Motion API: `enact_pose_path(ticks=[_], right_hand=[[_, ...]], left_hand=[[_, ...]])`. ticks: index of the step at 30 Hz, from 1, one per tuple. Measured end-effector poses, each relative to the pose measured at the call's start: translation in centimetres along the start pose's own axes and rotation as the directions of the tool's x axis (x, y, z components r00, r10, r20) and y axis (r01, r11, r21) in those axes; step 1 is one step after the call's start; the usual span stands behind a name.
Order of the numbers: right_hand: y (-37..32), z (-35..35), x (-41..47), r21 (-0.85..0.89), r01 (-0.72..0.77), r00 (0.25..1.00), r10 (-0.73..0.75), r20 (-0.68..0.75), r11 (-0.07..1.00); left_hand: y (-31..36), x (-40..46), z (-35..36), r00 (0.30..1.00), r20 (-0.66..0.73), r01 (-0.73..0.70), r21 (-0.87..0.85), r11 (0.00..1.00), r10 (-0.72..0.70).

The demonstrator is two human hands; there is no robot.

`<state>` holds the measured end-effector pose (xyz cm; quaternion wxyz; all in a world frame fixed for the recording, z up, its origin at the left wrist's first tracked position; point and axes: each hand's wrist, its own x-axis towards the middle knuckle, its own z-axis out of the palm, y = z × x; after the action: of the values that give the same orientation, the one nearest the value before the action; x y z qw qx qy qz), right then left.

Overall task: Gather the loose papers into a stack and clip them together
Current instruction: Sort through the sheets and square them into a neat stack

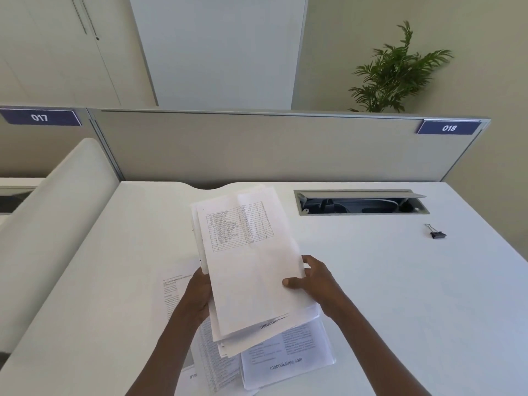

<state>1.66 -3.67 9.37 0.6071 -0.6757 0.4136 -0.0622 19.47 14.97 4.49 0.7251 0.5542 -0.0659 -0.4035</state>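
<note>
A bundle of white printed papers is lifted off the white desk, its top sheet showing a table. My left hand grips the bundle's left edge. My right hand grips the right edge, thumb on top. The sheets are fanned and uneven at the near end. More loose papers lie flat on the desk beneath, and one printed sheet lies to the left. A black binder clip rests on the desk at the far right, apart from both hands.
An open cable hatch is set in the desk behind the papers. A grey partition with labels 017 and 018 closes the far edge. A curved white divider bounds the left side. A potted plant stands beyond.
</note>
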Motion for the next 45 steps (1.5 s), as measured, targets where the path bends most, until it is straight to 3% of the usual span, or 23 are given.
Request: enact_pose_path(ticks=[7,12,17,22,28,35,42,45], right_hand=[[0.1,1.5,0.8,-0.120,0.071,0.995,-0.079,-0.067,0.990],[0.2,2.2,0.8,-0.175,0.101,0.987,-0.120,-0.103,0.979],[1.3,2.1,1.1,-0.131,0.045,0.994,-0.058,-0.097,0.990],[3.4,1.4,1.7,-0.172,-0.068,0.955,0.015,-0.297,0.983],[7.2,1.6,1.3,-0.516,-0.318,0.919,0.125,-0.374,0.796],[8.3,3.8,0.5,-0.697,-0.338,0.903,0.008,-0.430,0.633],[8.2,4.9,1.4,-0.750,-0.289,0.927,-0.021,-0.373,0.596],[8.1,4.9,1.8,-0.713,-0.304,0.926,0.020,-0.377,0.632]], left_hand=[[0.4,1.0,-1.0,0.992,-0.015,0.118,-0.199,0.973,-0.123],[0.2,0.5,-0.8,0.997,-0.076,-0.028,-0.057,0.998,0.023],[0.4,0.3,-1.0,0.993,-0.109,-0.051,0.035,0.998,0.055],[0.4,0.1,-2.4,0.990,-0.130,-0.048,0.069,0.996,0.057],[0.4,-0.6,-5.4,0.988,-0.150,-0.039,0.030,0.999,0.043],[0.5,-1.4,-6.6,0.981,-0.178,-0.063,0.054,0.997,0.072],[-0.3,-1.2,-6.0,0.978,-0.200,-0.048,0.049,0.998,0.057],[-0.6,-1.3,-5.6,0.979,-0.198,-0.035,0.051,0.998,0.044]])
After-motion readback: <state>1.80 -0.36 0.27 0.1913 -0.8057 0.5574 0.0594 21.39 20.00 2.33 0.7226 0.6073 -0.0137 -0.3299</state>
